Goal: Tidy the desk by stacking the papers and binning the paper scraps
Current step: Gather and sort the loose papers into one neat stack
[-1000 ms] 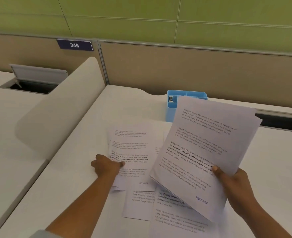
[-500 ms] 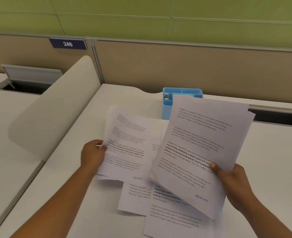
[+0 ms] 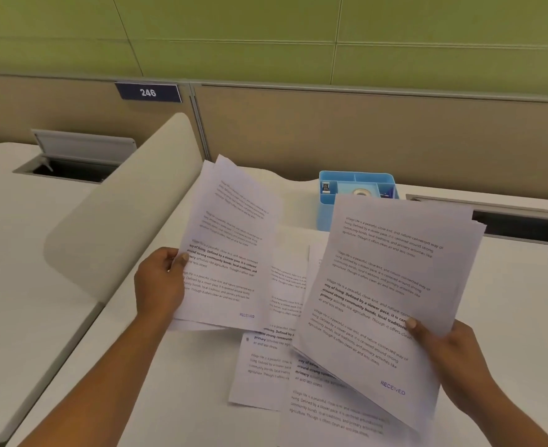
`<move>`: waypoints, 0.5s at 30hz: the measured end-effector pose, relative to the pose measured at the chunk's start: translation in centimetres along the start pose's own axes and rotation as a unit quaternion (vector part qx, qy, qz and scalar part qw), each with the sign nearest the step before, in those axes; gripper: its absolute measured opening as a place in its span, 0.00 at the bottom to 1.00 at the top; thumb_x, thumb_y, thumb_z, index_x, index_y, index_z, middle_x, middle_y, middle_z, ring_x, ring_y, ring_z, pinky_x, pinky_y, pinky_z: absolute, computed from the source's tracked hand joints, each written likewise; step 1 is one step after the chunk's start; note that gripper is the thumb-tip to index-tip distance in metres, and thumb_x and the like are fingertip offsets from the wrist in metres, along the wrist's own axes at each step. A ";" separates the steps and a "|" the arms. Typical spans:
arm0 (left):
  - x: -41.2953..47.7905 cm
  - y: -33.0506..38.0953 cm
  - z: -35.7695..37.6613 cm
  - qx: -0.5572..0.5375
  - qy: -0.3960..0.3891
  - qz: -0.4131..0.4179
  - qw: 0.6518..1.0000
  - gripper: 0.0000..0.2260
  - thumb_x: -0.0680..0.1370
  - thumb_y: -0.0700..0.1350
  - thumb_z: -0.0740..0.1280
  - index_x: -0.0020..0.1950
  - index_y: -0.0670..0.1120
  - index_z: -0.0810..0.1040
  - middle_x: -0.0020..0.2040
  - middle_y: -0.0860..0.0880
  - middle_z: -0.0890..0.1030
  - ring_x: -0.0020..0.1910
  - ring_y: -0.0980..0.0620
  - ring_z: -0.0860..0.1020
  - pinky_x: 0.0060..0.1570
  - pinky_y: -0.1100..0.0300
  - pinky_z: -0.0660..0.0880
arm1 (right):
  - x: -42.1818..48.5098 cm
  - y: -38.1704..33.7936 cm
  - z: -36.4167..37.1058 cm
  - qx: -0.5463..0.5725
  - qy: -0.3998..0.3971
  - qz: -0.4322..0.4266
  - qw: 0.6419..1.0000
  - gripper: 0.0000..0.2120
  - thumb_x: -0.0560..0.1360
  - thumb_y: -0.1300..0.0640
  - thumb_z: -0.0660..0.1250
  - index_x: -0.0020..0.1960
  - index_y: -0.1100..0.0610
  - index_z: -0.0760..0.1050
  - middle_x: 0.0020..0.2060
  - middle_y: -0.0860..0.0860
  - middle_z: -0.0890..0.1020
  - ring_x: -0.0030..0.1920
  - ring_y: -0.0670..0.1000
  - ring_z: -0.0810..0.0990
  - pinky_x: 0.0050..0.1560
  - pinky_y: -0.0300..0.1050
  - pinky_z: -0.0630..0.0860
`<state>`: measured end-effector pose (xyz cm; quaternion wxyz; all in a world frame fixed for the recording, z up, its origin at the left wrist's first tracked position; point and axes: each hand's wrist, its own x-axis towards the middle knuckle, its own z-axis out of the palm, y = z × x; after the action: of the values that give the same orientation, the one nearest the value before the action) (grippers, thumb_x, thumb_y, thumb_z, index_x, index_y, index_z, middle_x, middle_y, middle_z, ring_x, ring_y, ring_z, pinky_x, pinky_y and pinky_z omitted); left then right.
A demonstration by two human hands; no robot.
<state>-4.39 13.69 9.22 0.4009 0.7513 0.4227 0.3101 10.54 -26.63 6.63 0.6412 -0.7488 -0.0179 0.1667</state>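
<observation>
View from above a white desk (image 3: 131, 375), looking down at a person's two bare forearms and hands. The left hand (image 3: 161, 280) pinches a few printed sheets (image 3: 230, 250) by their left edge, thumb on top over the text and fingers curled underneath, holding them lifted and tilted above the desk. The right hand (image 3: 450, 353) grips a thicker stack (image 3: 385, 295) near its lower right edge, thumb pressed on the top page and fingers behind; this stack is also raised and slanted, its page edges slightly fanned at the upper right corner. Both top pages carry paragraphs of black text and a blue stamp reading "RECEIVED". Between and below the two held bundles, loose papers (image 3: 266, 372) lie overlapping on the desk, partly hidden by the stack. Behind the stack, at the back of the desk, stands a blue organiser (image 3: 327, 211) with compartments; a tape roll (image 3: 359, 191) sits in the middle one. A curved cream divider (image 3: 121, 214) rises along the left side of the desk. A beige partition (image 3: 363, 133) runs across the back, bearing a dark plate (image 3: 148, 92) marked 246, with a green wall (image 3: 266, 33) above it.
</observation>
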 end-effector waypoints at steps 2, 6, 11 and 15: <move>0.0 0.0 -0.4 0.006 0.017 0.006 1.000 0.05 0.80 0.45 0.67 0.48 0.45 0.80 0.45 0.46 0.84 0.44 0.45 0.81 0.44 0.53 0.76 | -0.1 -0.1 0.2 -0.003 0.000 0.001 1.000 0.04 0.76 0.61 0.70 0.50 0.57 0.81 0.41 0.50 0.88 0.39 0.52 0.87 0.38 0.46 0.80; 0.9 0.9 -1.8 0.020 0.113 0.028 0.993 0.06 0.81 0.43 0.66 0.51 0.43 0.80 0.45 0.48 0.81 0.45 0.47 0.78 0.46 0.56 0.71 | -0.2 0.0 0.4 -0.004 -0.001 0.007 1.000 0.06 0.75 0.60 0.70 0.51 0.59 0.81 0.42 0.53 0.88 0.41 0.56 0.87 0.42 0.51 0.81; 1.9 2.9 -3.3 -0.033 0.178 0.021 0.983 0.04 0.79 0.44 0.67 0.50 0.44 0.80 0.45 0.49 0.82 0.44 0.49 0.79 0.45 0.57 0.73 | 0.2 0.1 0.8 -0.013 0.002 0.012 1.000 0.05 0.75 0.59 0.71 0.50 0.59 0.81 0.41 0.53 0.88 0.41 0.58 0.87 0.46 0.57 0.82; 0.0 5.0 -2.4 -0.132 0.132 -0.005 0.982 0.08 0.76 0.43 0.72 0.39 0.54 0.78 0.39 0.56 0.83 0.35 0.61 0.81 0.35 0.67 0.76 | 0.7 0.3 1.4 -0.028 0.012 0.018 0.999 0.06 0.74 0.58 0.72 0.48 0.60 0.81 0.39 0.53 0.88 0.40 0.58 0.86 0.44 0.55 0.81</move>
<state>-4.43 12.90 14.73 0.4388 0.6421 0.4306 0.4581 10.77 -25.14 6.02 0.6170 -0.7687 -0.0019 0.1688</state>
